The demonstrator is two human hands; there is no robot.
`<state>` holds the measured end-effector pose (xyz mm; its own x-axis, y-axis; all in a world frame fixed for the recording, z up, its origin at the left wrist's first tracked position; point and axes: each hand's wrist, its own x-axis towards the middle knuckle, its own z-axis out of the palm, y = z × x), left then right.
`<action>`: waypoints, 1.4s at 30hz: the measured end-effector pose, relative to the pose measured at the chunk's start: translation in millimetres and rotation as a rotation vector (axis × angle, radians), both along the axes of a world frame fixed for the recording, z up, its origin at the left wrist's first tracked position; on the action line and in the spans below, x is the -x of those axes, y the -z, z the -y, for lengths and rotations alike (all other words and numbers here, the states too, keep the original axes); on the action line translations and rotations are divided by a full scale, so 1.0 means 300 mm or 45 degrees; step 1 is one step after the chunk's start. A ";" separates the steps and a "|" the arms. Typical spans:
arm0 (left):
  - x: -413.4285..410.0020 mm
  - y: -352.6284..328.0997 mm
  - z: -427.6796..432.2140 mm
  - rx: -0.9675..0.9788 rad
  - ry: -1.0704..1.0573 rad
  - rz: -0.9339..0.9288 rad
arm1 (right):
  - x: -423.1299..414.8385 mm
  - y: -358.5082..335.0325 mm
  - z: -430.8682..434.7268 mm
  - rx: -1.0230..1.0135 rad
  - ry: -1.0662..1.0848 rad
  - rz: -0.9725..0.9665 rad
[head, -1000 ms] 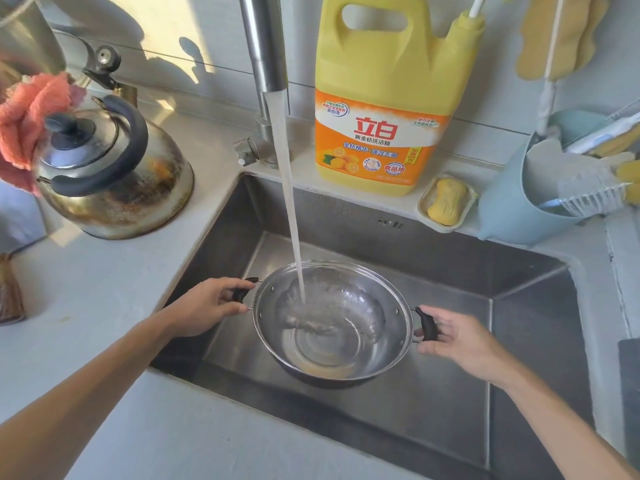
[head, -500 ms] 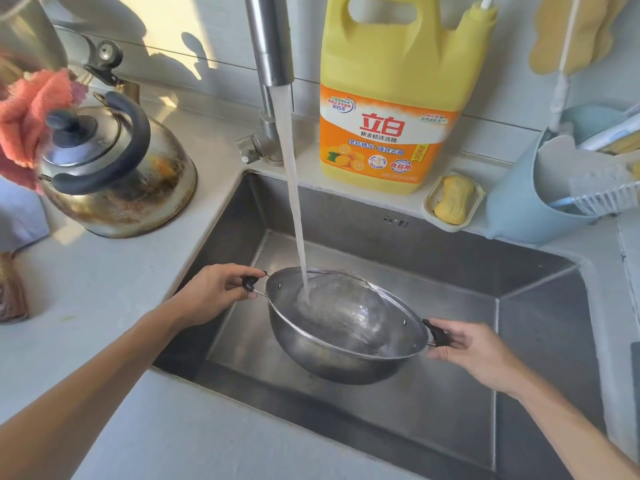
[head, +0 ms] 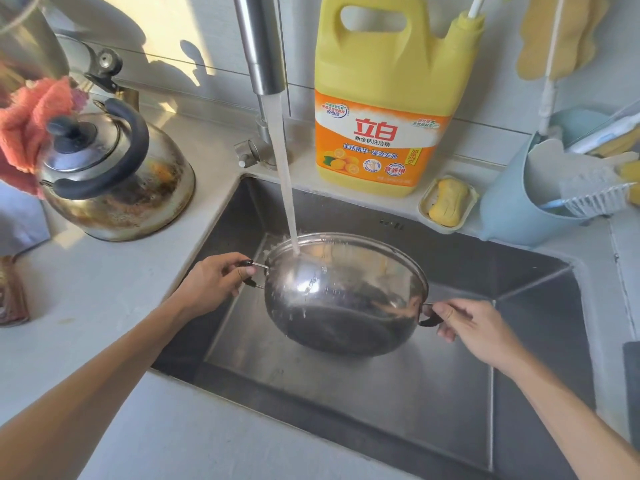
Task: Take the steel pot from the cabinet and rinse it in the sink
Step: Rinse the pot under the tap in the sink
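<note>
Pot (head: 343,299) tipped away, shiny wet underside under stream, L hand (head: 211,282) & R hand (head: 474,330) grips clamped on handles.

Silver steel pot (head: 343,299), yellow-orange detergent jug (head: 384,109), pale-blue caddy (head: 512,209).

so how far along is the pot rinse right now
Done: the steel pot is out of the cabinet and over the sink. In hand: left hand and right hand grip its handles, tipping it so tap water hits its outside. Left: finishing the rinse, water off.
</note>
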<state>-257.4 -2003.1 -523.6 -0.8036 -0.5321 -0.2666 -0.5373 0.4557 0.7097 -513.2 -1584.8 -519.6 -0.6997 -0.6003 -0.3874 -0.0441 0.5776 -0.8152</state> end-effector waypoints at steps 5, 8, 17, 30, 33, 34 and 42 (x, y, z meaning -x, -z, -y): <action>0.009 -0.001 -0.001 -0.121 -0.048 0.027 | 0.016 -0.031 0.049 -0.014 0.059 -0.065; 0.002 0.023 -0.015 -0.336 -0.154 -0.018 | 0.012 -0.037 0.066 -0.034 0.097 -0.095; -0.034 0.068 -0.051 -0.509 -0.353 0.016 | -0.015 0.020 0.040 -0.049 0.105 -0.068; -0.069 0.063 -0.067 -0.526 -0.418 -0.024 | -0.069 0.018 0.043 0.047 0.192 0.015; -0.073 0.055 -0.066 -0.483 -0.373 -0.048 | -0.062 0.029 0.031 0.021 0.204 0.001; -0.073 0.047 -0.069 -0.445 -0.341 -0.049 | -0.055 0.039 0.026 0.011 0.210 0.009; -0.090 -0.004 -0.079 -0.320 -0.254 -0.112 | -0.049 0.096 0.043 0.037 0.294 0.104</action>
<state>-230.3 -1979.3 -522.4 -0.7162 -0.6074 -0.3436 -0.5297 0.1526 0.8343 -498.6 -1597.8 -548.5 -0.7867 -0.4399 -0.4332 0.1530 0.5407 -0.8271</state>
